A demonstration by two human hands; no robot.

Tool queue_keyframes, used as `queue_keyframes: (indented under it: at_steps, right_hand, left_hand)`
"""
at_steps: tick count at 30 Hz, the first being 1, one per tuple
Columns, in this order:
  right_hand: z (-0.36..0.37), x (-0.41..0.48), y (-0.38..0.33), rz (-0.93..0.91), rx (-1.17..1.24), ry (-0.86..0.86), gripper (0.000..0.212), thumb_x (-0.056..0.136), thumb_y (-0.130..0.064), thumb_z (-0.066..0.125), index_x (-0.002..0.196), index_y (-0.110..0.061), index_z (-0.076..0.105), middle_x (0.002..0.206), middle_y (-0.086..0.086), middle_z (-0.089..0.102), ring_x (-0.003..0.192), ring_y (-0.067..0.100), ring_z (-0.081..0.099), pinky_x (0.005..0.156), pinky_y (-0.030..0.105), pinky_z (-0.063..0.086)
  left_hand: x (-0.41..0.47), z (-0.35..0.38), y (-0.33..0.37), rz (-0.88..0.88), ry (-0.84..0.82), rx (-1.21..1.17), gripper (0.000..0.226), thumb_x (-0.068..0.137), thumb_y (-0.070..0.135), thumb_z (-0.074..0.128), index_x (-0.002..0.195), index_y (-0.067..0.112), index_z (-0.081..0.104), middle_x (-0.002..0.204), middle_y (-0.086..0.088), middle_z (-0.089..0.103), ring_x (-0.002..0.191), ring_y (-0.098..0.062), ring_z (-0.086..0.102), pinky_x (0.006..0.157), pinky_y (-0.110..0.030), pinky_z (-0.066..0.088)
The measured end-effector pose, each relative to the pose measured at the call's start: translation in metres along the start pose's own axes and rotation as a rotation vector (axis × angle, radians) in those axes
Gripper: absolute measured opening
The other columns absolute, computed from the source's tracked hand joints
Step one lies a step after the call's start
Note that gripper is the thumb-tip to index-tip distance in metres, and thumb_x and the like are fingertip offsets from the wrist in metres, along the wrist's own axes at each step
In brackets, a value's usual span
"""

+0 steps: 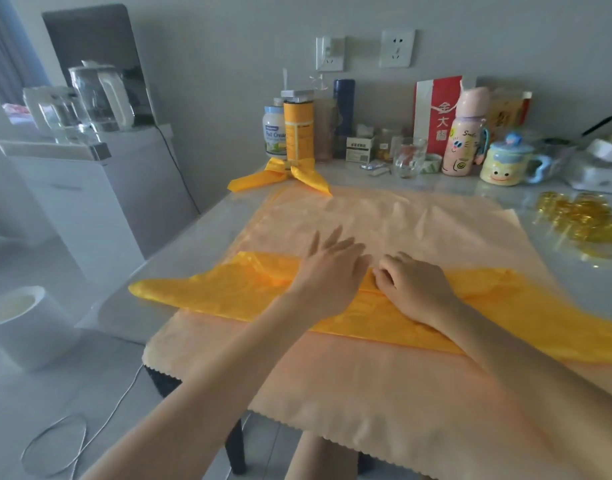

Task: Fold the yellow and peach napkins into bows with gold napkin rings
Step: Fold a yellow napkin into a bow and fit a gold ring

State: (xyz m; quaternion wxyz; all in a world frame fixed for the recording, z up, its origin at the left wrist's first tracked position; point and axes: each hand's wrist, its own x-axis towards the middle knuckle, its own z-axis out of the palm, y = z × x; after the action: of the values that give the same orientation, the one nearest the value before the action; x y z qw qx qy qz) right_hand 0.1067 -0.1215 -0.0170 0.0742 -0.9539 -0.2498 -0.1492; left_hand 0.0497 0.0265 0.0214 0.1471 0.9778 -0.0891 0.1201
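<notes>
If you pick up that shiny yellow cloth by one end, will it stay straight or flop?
Probably flop: the shiny yellow fabric napkin lies limp in thin, soft folds, and its pointed left end rests flat. Its sheen hints it may slide easily on the peach cloth underneath.

wall: grey wall [228, 46] | left: white cabinet [72, 209] | floor: pale floor [124, 362] | centre: pale stone-look table [193, 233]

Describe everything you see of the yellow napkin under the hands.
The yellow napkin is shiny, satin-like cloth folded into a long band with a pointed left end. It lies across the spread peach napkin, its right end leaving the frame. The left hand presses its middle flat; the right hand pinches a fold there.
</notes>
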Motion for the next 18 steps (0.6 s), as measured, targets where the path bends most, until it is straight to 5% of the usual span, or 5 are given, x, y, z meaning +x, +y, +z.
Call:
queue_keyframes:
  at_steps: [6,11,18]
  right_hand:
    - [0.001,0.001,0.005,0.072,0.050,0.000,0.029,0.099,-0.033,0.036,0.104,-0.010,0.053,0.109,0.010,0.056,0.102,0.030,0.056,0.073,0.035,0.040]
    - [-0.010,-0.029,0.047,0.090,0.005,0.314,0.025,0.086,-0.026,0.046,0.074,-0.006,0.054,0.071,0.011,0.056,0.059,0.032,0.060,0.042,0.031,0.041]
    - [-0.051,-0.067,0.106,0.290,-0.015,0.473,0.038,0.090,-0.027,0.033,0.083,-0.001,0.059,0.080,0.016,0.061,0.075,0.035,0.059,0.060,0.031,0.040]
  left_hand:
    - [0.015,0.048,-0.002,-0.115,-0.295,0.121,0.055,0.101,0.041,0.012,0.150,0.018,0.001,0.159,0.002,-0.002,0.145,-0.015,-0.006,0.116,-0.037,-0.007]
    - [0.014,0.050,-0.001,-0.114,-0.283,0.110,0.057,0.100,0.045,0.011,0.150,0.021,-0.001,0.158,0.003,-0.004,0.145,-0.013,-0.007,0.116,-0.035,-0.009]
    - [0.011,0.053,-0.003,-0.097,-0.260,0.118,0.058,0.100,0.046,0.010,0.150,0.020,-0.003,0.158,0.003,-0.006,0.145,-0.014,-0.008,0.116,-0.036,-0.009]
